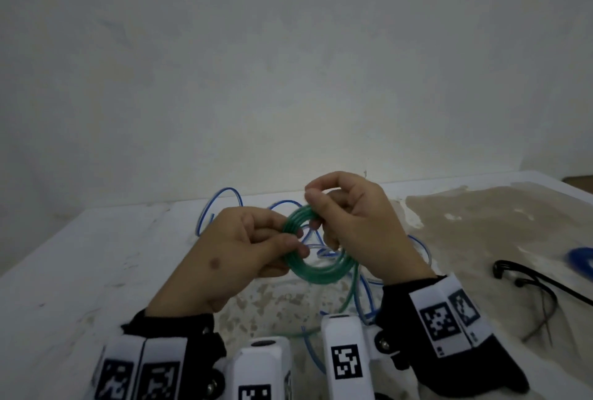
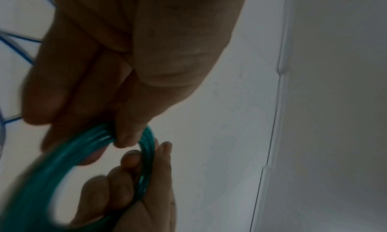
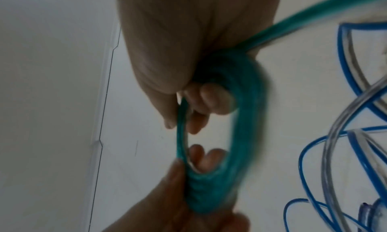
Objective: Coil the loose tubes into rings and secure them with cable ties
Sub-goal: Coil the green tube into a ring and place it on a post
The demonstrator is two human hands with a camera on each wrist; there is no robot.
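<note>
Head view: the green tube (image 1: 316, 250) is wound into a small ring of several turns, held up above the bench (image 1: 80, 271) between the two hands. A loose tail drops from the ring's lower right, beside the right wrist, down to the bench. Under and behind the hands lie loose blue tubes (image 1: 224, 204) with a clear one tangled among them. To the right of the right hand, well apart, lie black cable ties (image 1: 539, 281) and, beyond them at the picture's edge, a blue coil (image 1: 580, 260). The bench is white, stained brown on the right; a pale wall rises behind it. The left hand (image 1: 237, 252) pinches the ring's left side with curled fingers and thumb. The right hand (image 1: 356, 223) grips its upper right side, fingers curled through the ring.

Left wrist view: the left hand (image 2: 117, 66) has its thumb pressed on the ring's turns (image 2: 73, 152); the right hand's fingertips (image 2: 130, 159) clasp the coil just below it. The picture is blurred.

Right wrist view: the right hand (image 3: 188, 45) closes around the top of the ring (image 3: 243, 119), the left hand (image 3: 173, 202) around its bottom. The blue tubes (image 3: 310, 149) lie on the bench to the right.
</note>
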